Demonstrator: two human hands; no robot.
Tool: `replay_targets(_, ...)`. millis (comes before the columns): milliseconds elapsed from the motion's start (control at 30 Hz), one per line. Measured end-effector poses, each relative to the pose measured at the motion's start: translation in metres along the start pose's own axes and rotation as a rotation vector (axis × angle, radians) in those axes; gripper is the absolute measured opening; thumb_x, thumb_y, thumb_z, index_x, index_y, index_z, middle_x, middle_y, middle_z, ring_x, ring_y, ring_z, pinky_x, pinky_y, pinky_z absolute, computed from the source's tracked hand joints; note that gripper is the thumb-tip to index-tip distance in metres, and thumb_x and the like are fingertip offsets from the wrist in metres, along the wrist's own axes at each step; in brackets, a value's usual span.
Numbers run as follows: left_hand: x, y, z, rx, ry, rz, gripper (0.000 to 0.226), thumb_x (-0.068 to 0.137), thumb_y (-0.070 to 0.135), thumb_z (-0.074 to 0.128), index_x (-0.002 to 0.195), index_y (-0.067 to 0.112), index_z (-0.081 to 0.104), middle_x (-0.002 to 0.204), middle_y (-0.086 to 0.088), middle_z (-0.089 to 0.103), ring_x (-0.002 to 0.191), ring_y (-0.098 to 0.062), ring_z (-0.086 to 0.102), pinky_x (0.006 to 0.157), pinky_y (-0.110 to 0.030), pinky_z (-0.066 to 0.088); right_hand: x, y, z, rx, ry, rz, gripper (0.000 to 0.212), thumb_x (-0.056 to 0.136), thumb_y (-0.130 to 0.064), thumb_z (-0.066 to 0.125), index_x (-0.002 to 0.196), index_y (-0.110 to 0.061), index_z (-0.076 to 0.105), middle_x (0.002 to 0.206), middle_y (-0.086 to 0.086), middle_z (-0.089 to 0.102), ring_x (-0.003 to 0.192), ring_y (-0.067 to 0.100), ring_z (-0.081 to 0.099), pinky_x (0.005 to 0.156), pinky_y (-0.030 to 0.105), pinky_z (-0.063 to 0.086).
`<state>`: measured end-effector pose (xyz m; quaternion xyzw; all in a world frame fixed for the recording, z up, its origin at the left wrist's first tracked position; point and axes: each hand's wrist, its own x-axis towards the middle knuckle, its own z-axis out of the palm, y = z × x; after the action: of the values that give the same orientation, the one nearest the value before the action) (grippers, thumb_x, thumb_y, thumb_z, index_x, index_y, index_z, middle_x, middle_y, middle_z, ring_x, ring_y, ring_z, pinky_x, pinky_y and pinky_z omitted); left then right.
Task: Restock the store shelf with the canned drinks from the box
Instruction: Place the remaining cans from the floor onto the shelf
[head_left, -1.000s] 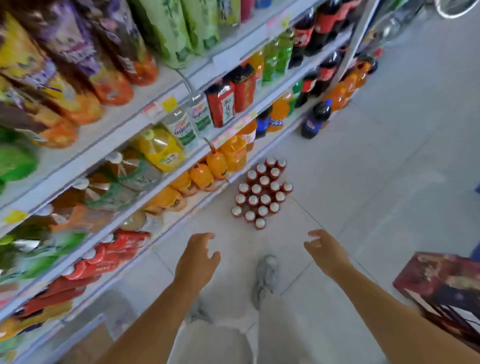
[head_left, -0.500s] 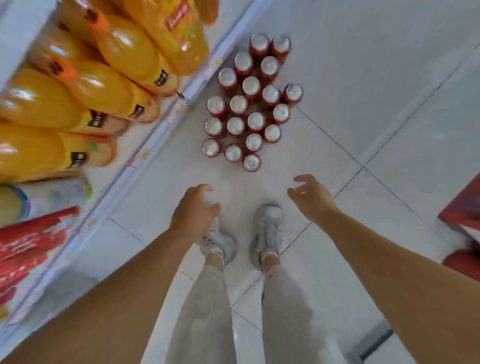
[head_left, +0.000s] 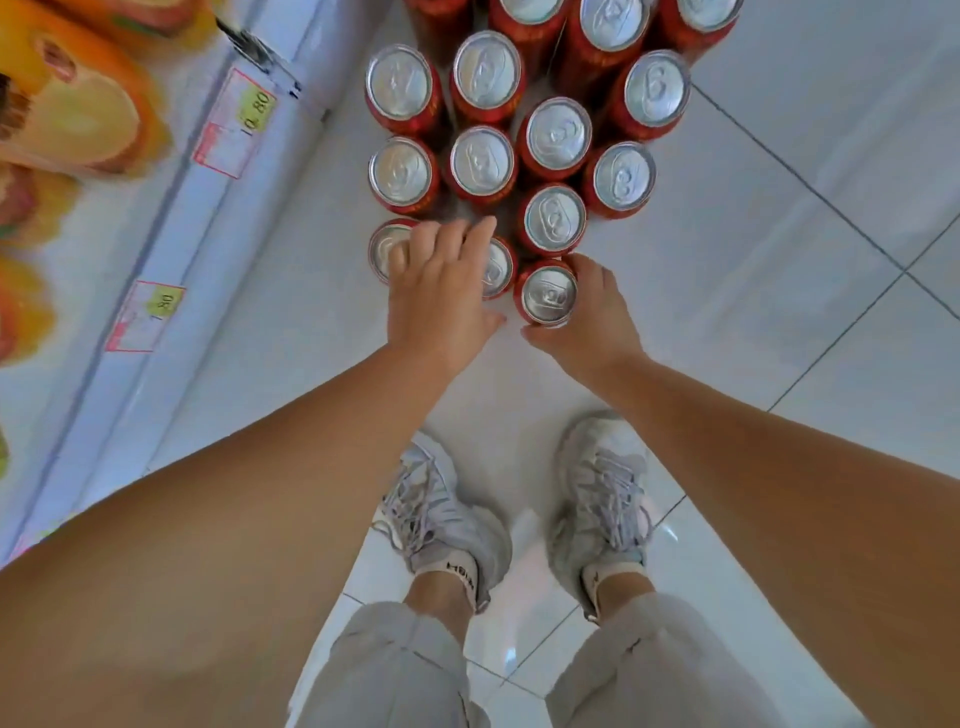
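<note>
Canned drinks (head_left: 556, 137) upright in a tight cluster on the tiled floor (head_left: 779, 260), red sides and silver tops, just right of the shelf. Back row cut off by the top of the view, so no full count possible.

Far left: orange bottles (head_left: 67, 114) lying on the lowest shelf (head_left: 171, 249), blurred, cropped by the frame edge, labels unreadable. Along the shelf lip, two price tags (head_left: 234, 124), with part of a number legible on the upper one and the lower one mostly blurred. Strip of bare tile between shelf lip and cluster.

Left hand (head_left: 441, 291) over the near-left corner of the cluster. Fingers spread and released, laid across the tops of two near cans (head_left: 382, 249) and hiding most of both lids. Right hand (head_left: 597, 312) just beside it, clasping the front can (head_left: 549, 293) from its right side: thumb on the near side, fingertips on the far side, lid fully in view. Front can close against its neighbours behind.

Below the hands, two pale laced shoes (head_left: 447, 514) planted on the tile, near the cluster.

Right of the cluster: wide open tile crossed by diagonal grout lines, running out to the frame edge.
</note>
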<state>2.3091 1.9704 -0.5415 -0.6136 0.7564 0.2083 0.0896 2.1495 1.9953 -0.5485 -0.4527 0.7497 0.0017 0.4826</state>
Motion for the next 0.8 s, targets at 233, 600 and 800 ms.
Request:
replay_targets(233,0.007,-0.008,-0.006,-0.12,0.043,-0.015,0.072,0.065,0.04,0.082,0.13,0.025,0.053,0.118,0.002,0.063,0.116,-0.025,0.048,0.089,-0.039,0.029,-0.006,0.0,-0.011,0.072,0.065,-0.036,0.063,0.065,-0.034,0.081,0.117,-0.027,0.046,0.107,-0.009,0.06,0.096,0.015,0.06,0.076,0.028,0.048)
replay_targets(600,-0.115,0.049,-0.303,-0.742,0.132,-0.112,0.068,0.058,0.03,0.083,0.118,0.015,0.053,0.11,0.001,0.048,0.099,-0.009,0.051,0.083,-0.021,0.044,-0.226,-0.154,-0.242,0.259,0.097,-0.125,0.057,0.06,-0.043,0.086,0.1,-0.027,0.049,0.089,-0.016,0.067,0.083,0.001,0.064,0.072,0.028,0.053)
replay_targets(800,-0.218,0.084,-0.533,-0.853,0.368,-0.183,0.08,0.056,0.035,0.084,0.125,0.027,0.044,0.113,0.015,0.054,0.098,0.005,0.05,0.082,-0.001,0.035,-0.385,-0.292,-0.372,0.317,0.013,-0.35,0.054,0.055,-0.028,0.092,0.092,-0.032,0.053,0.081,-0.02,0.069,0.073,-0.01,0.062,0.064,0.013,0.048)
